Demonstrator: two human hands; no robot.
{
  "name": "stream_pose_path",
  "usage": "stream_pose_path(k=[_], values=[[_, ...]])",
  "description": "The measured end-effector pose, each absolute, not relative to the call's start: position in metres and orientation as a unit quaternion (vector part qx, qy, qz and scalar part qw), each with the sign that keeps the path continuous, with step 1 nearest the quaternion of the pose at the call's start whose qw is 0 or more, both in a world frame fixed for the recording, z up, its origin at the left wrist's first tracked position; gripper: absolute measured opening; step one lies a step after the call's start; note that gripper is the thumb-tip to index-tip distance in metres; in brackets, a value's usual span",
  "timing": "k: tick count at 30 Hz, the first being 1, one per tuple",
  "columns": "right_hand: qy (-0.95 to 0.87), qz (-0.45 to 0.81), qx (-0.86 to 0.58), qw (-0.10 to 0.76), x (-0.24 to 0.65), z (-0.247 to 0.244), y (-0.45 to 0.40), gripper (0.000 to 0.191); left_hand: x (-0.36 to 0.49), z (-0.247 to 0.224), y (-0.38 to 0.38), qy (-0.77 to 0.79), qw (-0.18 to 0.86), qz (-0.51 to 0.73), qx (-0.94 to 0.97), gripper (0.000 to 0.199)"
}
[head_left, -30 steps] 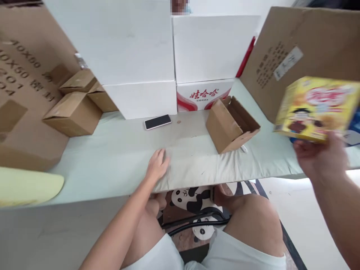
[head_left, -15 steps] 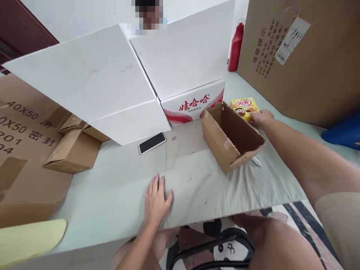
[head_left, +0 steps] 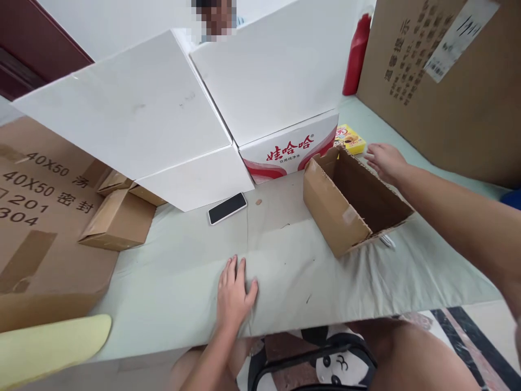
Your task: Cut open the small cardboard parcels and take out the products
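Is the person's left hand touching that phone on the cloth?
Apart. The head view shows a plain strip of pale cloth between the fingertips of the left hand and the phone.

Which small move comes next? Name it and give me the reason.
Probably draw the right hand in toward the body, lifting it clear of the open cardboard box. It looks empty and stands apart from the yellow snack box, which already rests on the cloth behind that cardboard box.
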State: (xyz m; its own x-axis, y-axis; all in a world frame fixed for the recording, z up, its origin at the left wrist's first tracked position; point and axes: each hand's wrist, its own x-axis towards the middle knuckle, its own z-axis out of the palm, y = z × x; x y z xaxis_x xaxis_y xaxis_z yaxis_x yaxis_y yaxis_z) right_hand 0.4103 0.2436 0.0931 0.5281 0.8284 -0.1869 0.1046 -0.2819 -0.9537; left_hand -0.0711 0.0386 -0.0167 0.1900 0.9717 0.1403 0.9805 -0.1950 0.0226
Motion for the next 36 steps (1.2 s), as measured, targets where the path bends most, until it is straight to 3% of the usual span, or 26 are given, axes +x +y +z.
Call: stream_pose_path(k=[5, 8, 11, 16, 19, 24, 27, 31, 36], values=[[-0.385, 0.375, -0.668, 0.515, 0.386, 0.139, 0.134, 0.028, -0.063, -0.007, 0.038, -0.64, 0.013, -0.073, -0.764, 0.059], [-0.456, 0.335, -0.718, 0.406, 0.369, 0.15, 0.083, 0.037, -0.058, 0.0, 0.036, -0.646, -0.004, -0.068, -0.761, 0.06], [-0.422, 0.328, -0.782, 0.321, 0.36, 0.155, 0.057, 0.027, -0.055, 0.006, 0.033, -0.65, -0.022, -0.061, -0.757, 0.062], [-0.254, 0.499, -0.783, 0.27, 0.358, 0.155, 0.03, 0.013, -0.053, 0.01, 0.03, -0.651, -0.036, -0.072, -0.754, 0.063], [-0.185, 0.553, -0.753, 0.305, 0.347, 0.145, 0.012, 0.023, -0.053, 0.013, 0.029, -0.651, -0.039, -0.077, -0.754, 0.062], [-0.156, 0.545, -0.647, 0.509, 0.323, 0.125, 0.002, 0.01, -0.054, 0.014, 0.029, -0.651, -0.038, -0.069, -0.755, 0.064], [-0.148, 0.511, -0.625, 0.571, 0.326, 0.132, 0.006, 0.015, -0.055, 0.011, 0.029, -0.646, -0.04, -0.077, -0.758, 0.064], [-0.126, 0.446, -0.635, 0.618, 0.351, 0.159, 0.016, 0.02, -0.057, 0.004, 0.031, -0.643, -0.032, -0.091, -0.76, 0.062], [-0.124, 0.409, -0.67, 0.607, 0.377, 0.177, 0.05, 0.02, -0.059, -0.002, 0.034, -0.643, -0.031, -0.095, -0.759, 0.062]])
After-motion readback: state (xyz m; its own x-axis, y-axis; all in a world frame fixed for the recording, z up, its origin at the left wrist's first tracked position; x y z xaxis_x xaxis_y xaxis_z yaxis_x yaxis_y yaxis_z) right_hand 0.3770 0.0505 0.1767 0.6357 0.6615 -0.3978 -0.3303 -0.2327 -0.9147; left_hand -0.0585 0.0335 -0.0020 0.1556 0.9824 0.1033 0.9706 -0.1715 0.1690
